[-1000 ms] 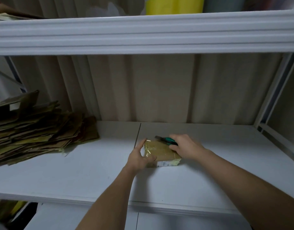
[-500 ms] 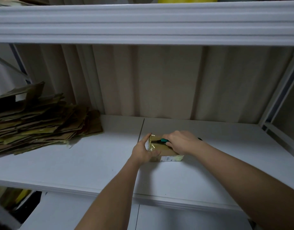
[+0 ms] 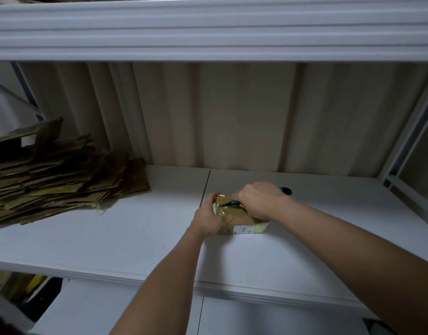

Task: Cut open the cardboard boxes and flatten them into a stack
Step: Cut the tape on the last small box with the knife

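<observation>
A small taped cardboard box [image 3: 242,221] sits on the white shelf [image 3: 140,238], with a white label on its near side. My left hand [image 3: 209,217] grips the box's left end, fingers over the top edge. My right hand [image 3: 260,200] holds a green-handled utility knife [image 3: 232,203]; its blade lies on the tape along the box top near the left end. The knife's rear end [image 3: 285,190] sticks out behind my right hand. A stack of flattened cardboard [image 3: 53,175] lies at the shelf's left.
An upper white shelf edge [image 3: 208,30] overhangs the work area. A beige curtain [image 3: 232,117] hangs behind. A white frame post [image 3: 406,141] stands at the right. Bare shelf surface lies between the stack and the box. A lower shelf [image 3: 135,310] shows below.
My right hand has drawn the knife from the box's far edge onto its top, blade now toward the left end. My left hand keeps its grip on the box.
</observation>
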